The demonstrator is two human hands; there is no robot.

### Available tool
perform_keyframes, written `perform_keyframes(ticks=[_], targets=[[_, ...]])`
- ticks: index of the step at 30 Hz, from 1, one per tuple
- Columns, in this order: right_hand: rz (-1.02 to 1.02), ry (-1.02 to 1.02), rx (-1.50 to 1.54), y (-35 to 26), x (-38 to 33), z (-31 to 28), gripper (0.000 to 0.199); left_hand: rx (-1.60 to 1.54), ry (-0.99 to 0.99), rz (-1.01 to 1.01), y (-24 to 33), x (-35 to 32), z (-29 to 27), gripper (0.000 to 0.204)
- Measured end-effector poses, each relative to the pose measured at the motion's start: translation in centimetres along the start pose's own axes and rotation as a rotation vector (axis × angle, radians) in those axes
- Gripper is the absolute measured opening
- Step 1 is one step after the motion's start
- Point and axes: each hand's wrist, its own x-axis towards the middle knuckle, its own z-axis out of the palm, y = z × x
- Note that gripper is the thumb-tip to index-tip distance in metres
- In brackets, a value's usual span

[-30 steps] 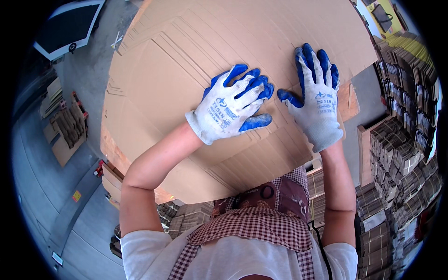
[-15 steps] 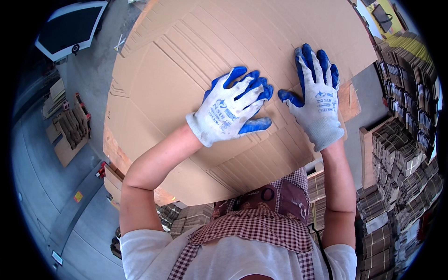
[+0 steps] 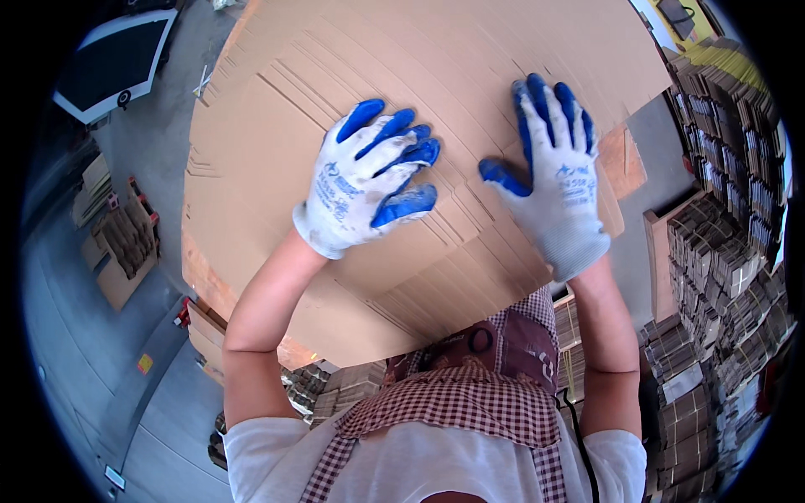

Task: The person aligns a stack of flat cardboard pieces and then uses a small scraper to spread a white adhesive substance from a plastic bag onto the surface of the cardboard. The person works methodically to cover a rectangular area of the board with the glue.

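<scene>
"Currently, which step is in hand?"

"Apparently, steadying the cardboard sheets point(image 3: 470, 126), which lie directly beneath both palms. The left hand point(image 3: 360, 180) rests with its fingers loosely bent, thumb apart; the right hand point(image 3: 552, 172) lies flat, fingers spread. Neither visibly grips anything."

"What does the next move call for?"

"Probably even palm pressure, or fingertips at an edge, with the layers held square."

"And the surface and room?"

"From where I stand, a wooden board point(image 3: 627, 161) shows beyond the cardboard's edge. Tied cardboard bundles point(image 3: 704, 235) stand stacked at right; grey floor point(image 3: 172, 117) shows at upper left."
</scene>
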Motion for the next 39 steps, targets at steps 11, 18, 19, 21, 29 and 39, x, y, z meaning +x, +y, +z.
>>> perform_keyframes(ticks=[11, 18, 19, 21, 29, 39], targets=[[0.018, -0.006, 0.025, -2.0, -0.5, 1.2, 0.084, -0.037, -0.036, 0.008, -0.1, 0.3, 0.2, 0.057], [0.042, -0.052, -0.023, -2.1, -0.3, 1.0, 0.082, -0.079, -0.081, 0.002, 1.2, -0.1, 1.2, 0.064], [0.044, -0.056, -0.019, -2.1, -0.4, 1.0, 0.082, -0.079, -0.070, 0.002, 1.2, 0.1, 1.2, 0.063], [0.047, -0.056, -0.018, -2.1, -0.3, 1.0, 0.082, -0.071, -0.059, 0.010, 1.3, 0.5, 1.0, 0.062], [0.044, -0.044, -0.020, -2.1, -0.4, 1.1, 0.085, -0.047, -0.199, -0.023, 1.6, 1.7, -0.5, 0.057], [0.030, -0.021, -0.008, -1.7, -0.4, 1.3, 0.085, -0.062, -0.064, 0.034, 0.0, 1.1, 0.2, 0.043]])
